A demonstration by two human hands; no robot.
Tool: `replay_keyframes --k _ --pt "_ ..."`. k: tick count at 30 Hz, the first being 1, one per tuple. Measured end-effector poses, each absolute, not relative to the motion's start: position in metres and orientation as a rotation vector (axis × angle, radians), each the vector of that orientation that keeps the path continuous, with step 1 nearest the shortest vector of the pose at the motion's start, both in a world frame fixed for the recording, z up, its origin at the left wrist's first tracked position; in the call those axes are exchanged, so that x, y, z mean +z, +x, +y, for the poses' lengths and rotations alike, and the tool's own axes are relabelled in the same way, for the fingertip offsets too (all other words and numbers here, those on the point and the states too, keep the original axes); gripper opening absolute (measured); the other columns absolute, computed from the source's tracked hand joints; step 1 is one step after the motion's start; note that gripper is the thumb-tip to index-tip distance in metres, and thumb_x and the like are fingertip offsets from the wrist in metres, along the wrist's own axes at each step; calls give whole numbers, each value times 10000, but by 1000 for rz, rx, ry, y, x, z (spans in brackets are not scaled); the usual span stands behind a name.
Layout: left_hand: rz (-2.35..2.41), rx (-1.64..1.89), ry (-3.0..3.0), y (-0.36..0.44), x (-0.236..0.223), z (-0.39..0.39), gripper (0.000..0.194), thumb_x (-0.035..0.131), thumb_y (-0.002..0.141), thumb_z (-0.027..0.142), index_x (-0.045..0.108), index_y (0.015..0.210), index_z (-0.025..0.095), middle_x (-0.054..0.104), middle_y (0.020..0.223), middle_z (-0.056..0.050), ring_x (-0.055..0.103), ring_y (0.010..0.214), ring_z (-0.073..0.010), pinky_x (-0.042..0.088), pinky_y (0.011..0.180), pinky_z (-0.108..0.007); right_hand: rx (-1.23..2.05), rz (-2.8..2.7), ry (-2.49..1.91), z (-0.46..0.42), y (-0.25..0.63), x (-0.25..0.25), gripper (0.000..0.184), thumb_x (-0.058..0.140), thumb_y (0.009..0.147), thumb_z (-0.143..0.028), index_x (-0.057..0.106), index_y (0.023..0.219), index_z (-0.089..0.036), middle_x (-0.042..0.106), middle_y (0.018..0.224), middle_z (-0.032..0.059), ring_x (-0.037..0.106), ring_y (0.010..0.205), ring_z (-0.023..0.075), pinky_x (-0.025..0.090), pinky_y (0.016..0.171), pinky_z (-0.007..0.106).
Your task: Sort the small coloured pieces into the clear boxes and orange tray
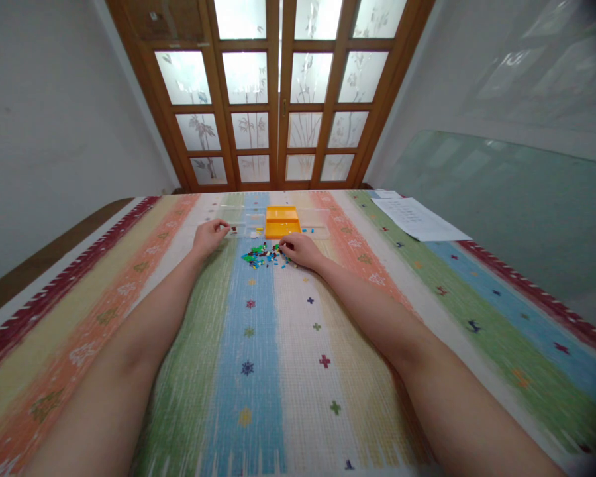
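Observation:
A loose pile of small coloured bricks (259, 256), in green, blue, brown, yellow and white, lies on the striped tablecloth. My right hand (302, 250) is at the pile's right edge, its fingers bent together in a pinch; whatever is between them is too small to make out. To the left, my left hand (210, 236) is closed at the fingertips beside a few brown bricks (234, 230) in a clear plastic tray (248, 215). Its fingertips hide anything they hold. Between the hands, beyond the pile, stands a yellow two-part box (283, 230).
More clear tray (322, 222) extends right of the yellow box, with a few blue bricks (308, 230) in it. White paper sheets (417, 218) lie at the table's far right. A glass panel (506, 192) leans along the right wall. Wooden doors (281, 112) stand behind the table.

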State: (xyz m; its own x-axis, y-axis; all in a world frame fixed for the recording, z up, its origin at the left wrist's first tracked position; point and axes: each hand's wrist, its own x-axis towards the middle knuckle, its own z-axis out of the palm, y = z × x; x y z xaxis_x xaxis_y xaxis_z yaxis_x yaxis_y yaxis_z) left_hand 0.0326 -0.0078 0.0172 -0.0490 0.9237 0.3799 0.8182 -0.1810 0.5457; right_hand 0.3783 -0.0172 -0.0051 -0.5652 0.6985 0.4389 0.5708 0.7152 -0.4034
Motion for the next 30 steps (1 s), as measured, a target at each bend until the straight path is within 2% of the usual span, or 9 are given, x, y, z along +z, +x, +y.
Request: replay_keyframes --k 7,13,18,24,30 --pt "2256 1184 1738 3 10 -5 301 610 931 393 767 1067 174 556 737 -3 486 716 -166 289 682 -314 282 -2327 -967 -18 378 -6 144 614 945 -211 756 931 -196 741 918 63 631 865 197 420 793 292" --pt "2331 1144 1694 3 9 -9 322 600 935 409 743 1086 162 614 828 -38 501 784 -192 287 706 -332 269 -2376 -984 -18 377 -6 146 613 948 -203 758 955 -197 746 938 63 638 889 197 416 803 286" --pt "2324 1131 1740 8 13 -13 343 583 948 390 700 1196 184 630 832 -25 519 790 -187 307 717 -301 245 -2384 -984 -18 377 -5 147 613 949 -208 759 945 -197 746 926 58 630 861 191 405 774 279" --pt "1992 908 2156 46 21 -20 349 563 939 456 772 1077 214 634 736 -27 547 710 -198 316 642 -289 265 -2390 -1016 -16 377 -6 144 625 943 -212 768 959 -199 750 923 55 627 835 185 393 745 274" --pt "1328 507 2542 100 32 -40 308 613 912 453 807 1014 238 618 664 4 519 627 -157 317 633 -275 276 -2376 -1010 -17 377 -6 146 630 947 -218 771 976 -196 750 913 55 619 817 179 391 739 270"
